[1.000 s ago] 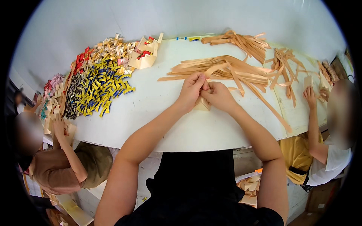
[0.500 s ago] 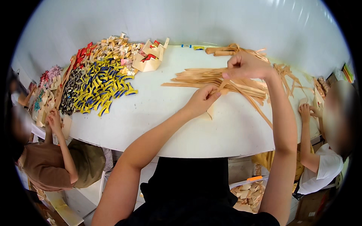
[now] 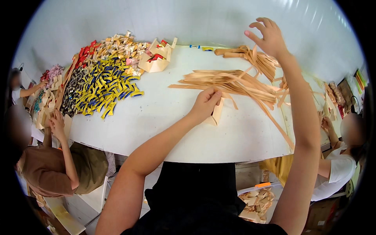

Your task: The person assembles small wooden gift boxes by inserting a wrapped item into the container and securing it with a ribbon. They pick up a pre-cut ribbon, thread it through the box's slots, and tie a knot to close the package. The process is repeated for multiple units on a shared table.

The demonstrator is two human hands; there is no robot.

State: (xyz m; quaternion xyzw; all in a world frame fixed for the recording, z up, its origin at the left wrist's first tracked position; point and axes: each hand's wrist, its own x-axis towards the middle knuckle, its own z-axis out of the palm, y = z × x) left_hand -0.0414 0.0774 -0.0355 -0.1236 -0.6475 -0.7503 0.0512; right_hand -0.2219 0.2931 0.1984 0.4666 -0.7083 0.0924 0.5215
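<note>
On the white table (image 3: 156, 129), your left hand (image 3: 205, 103) is closed around a small folded tan paper piece (image 3: 216, 113), just in front of the spread of long tan strips (image 3: 235, 82). Your right hand (image 3: 266, 37) is raised above the strips, fingers spread and empty. Far left lies a heap of yellow-and-blue folded packets (image 3: 102, 88), red ones (image 3: 87, 53) behind it.

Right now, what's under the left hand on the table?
A small folded tan paper piece stands on the white table, pinched by the left hand. Its upper part is covered by the fingers, so the fold there cannot be seen.
</note>
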